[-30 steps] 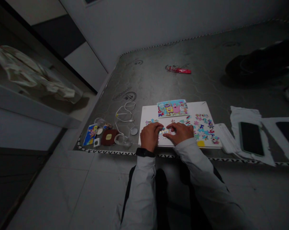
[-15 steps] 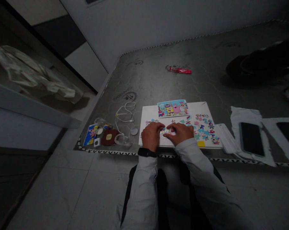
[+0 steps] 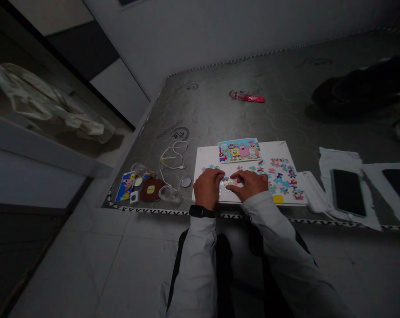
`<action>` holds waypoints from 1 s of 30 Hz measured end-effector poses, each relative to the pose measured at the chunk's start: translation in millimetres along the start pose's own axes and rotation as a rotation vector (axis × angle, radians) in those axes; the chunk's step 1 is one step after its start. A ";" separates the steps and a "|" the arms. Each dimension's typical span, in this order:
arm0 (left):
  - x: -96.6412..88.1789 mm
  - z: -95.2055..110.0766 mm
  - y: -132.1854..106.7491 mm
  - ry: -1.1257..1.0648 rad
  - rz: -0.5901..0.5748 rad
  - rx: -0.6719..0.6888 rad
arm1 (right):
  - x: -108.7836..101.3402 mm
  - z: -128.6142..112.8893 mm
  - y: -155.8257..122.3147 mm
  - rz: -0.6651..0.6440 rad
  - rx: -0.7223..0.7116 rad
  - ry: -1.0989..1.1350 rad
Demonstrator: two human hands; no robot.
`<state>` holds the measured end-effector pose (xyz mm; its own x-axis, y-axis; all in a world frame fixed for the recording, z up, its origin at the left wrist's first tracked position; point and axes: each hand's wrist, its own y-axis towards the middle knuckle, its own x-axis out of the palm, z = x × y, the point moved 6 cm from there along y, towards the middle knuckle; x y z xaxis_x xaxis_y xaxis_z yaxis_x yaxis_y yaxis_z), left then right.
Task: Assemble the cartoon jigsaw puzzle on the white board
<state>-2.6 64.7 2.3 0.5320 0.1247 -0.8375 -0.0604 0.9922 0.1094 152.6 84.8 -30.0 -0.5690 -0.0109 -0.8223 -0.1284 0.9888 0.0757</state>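
Note:
My left hand (image 3: pixel 207 186) is curled over the left part of a white board (image 3: pixel 201 154), its fingertips at the left end of a small cluster of jigsaw pieces (image 3: pixel 227 181). Whatever it pinches is hidden. From the other side, my right hand (image 3: pixel 251 183) grips the cluster's right edge between thumb and index finger. Loose jigsaw pieces (image 3: pixel 281 180) are spread over the board's right side, and a few lie near its left edge. A cartoon picture card (image 3: pixel 239 151) rests at the board's far edge.
Left of the board lie a white cable (image 3: pixel 167 170), a round silver disc (image 3: pixel 186 182), a brown case (image 3: pixel 151 190) and a blue card (image 3: pixel 125 187). To the right is a phone (image 3: pixel 348 192) on white paper. A red packet (image 3: pixel 249 97) lies farther back, a dark bundle (image 3: pixel 355 90) at far right.
My left hand has shifted slightly left, uncovering more of the jigsaw cluster between the hands. My right hand has stayed nearly in place.

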 end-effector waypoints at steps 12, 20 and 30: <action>-0.1 -4.6 -0.4 -0.046 -0.017 -0.045 | -0.8 -0.6 0.4 -0.032 0.031 -0.005; 1.8 -3.3 1.0 -0.120 -0.040 -0.064 | 0.4 1.9 0.4 -0.025 0.018 0.002; -12.8 -23.4 -0.8 -0.289 0.002 -0.143 | -2.1 0.1 -0.6 0.014 0.010 -0.015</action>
<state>-29.1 62.5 0.4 0.7484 0.1393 -0.6485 -0.1689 0.9855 0.0168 154.0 84.2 -28.4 -0.5586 0.0048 -0.8294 -0.1125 0.9903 0.0815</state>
